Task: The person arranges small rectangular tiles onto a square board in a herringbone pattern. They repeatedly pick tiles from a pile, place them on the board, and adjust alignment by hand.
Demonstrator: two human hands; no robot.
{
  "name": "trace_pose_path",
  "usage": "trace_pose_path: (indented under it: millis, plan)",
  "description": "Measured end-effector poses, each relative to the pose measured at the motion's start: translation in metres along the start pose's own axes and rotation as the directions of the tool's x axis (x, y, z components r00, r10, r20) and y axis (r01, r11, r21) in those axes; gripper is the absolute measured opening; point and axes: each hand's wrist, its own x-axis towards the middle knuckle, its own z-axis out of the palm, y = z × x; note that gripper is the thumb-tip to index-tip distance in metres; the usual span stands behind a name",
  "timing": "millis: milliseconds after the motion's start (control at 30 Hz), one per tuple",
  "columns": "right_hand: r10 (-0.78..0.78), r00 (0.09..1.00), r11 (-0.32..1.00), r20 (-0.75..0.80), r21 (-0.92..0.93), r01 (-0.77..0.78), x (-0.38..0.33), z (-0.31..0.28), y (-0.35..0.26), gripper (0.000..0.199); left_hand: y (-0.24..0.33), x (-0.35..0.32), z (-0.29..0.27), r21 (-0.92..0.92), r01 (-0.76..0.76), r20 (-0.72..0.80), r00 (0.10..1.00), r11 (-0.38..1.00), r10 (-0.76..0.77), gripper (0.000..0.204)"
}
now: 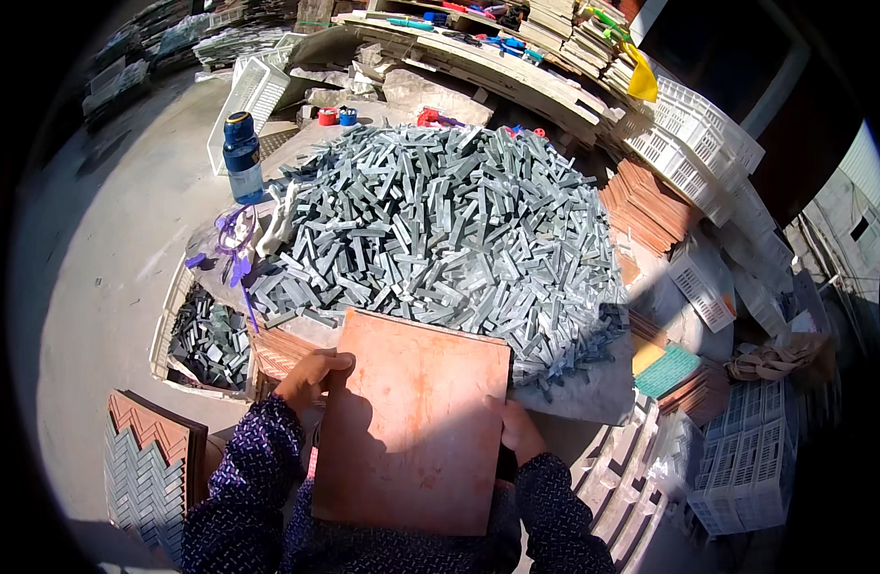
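Note:
A flat, square terracotta-coloured board (416, 430) is held up in front of me, its plain, stained face showing. My left hand (309, 381) grips its left edge, thumb on the face and the other fingers mostly hidden. My right hand (520, 430) holds the right edge. Just beyond the board, a large heap of small grey-green stone strips (440, 210) covers the table.
Left lie a crate of strips (210, 335) and a stack of herringbone-patterned trays (148, 469). A blue bottle (242, 158) and white gloves (279, 220) sit at the table's left edge. Right stand terracotta trays (646, 206) and white plastic crates (746, 469).

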Motion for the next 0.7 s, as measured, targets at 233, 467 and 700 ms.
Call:
trace_pose_path:
  millis: [233,467,700]
  plan:
    - [-0.023,0.994,0.998,-0.105,0.063,0.03,0.01,0.012,0.008,0.025,-0.008,0.002,0.003,-0.177,0.227,0.056,0.974,0.958,-0.221,0.028]
    - [-0.033,0.967,0.997,-0.254,0.058,0.049,-0.024,0.018,0.031,0.024,-0.04,0.015,0.006,-0.136,-0.011,-0.073,0.997,0.991,0.001,0.019]
    - [-0.278,0.947,0.097,-0.162,-0.985,-0.14,-0.041,0.053,-0.061,0.038,-0.038,0.011,-0.007,-0.041,0.091,-0.113,0.989,0.995,-0.096,0.037]
